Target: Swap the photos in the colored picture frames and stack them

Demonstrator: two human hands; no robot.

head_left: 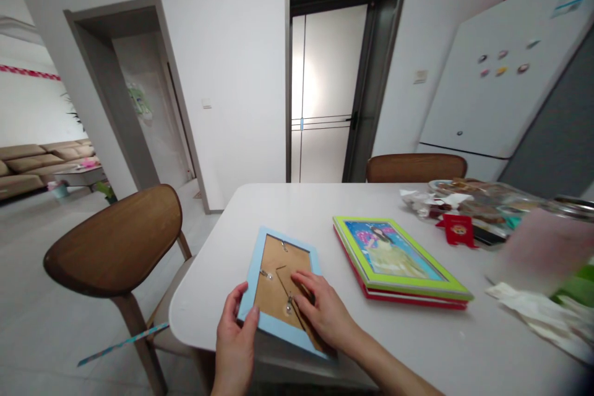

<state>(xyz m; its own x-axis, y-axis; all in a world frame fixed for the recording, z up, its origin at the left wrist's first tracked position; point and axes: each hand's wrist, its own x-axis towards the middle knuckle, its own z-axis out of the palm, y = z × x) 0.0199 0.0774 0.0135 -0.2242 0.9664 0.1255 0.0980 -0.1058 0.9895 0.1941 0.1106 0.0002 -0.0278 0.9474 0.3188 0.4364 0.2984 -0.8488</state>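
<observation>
A light blue picture frame [254, 281] lies back side up at the table's near edge, its brown backing board [273, 260] showing with small metal clips. My left hand [236, 328] grips the frame's lower left corner, thumb on the border and fingers at the outer side. On the right part of the backing rests my right hand [322, 309], its fingers bent near a metal clip [289, 304] and the folded stand piece. Right of it, a green picture frame [403, 281] with a picture of a figure in a pale dress is stacked on a red one [417, 302].
The white table [208, 284] carries plastic bags [487, 198], a red card [458, 230], a pinkish container [547, 247] and tissues [533, 312] on the right. Brown chairs stand left [120, 241] and behind [417, 168]. A white fridge [482, 99] is at right.
</observation>
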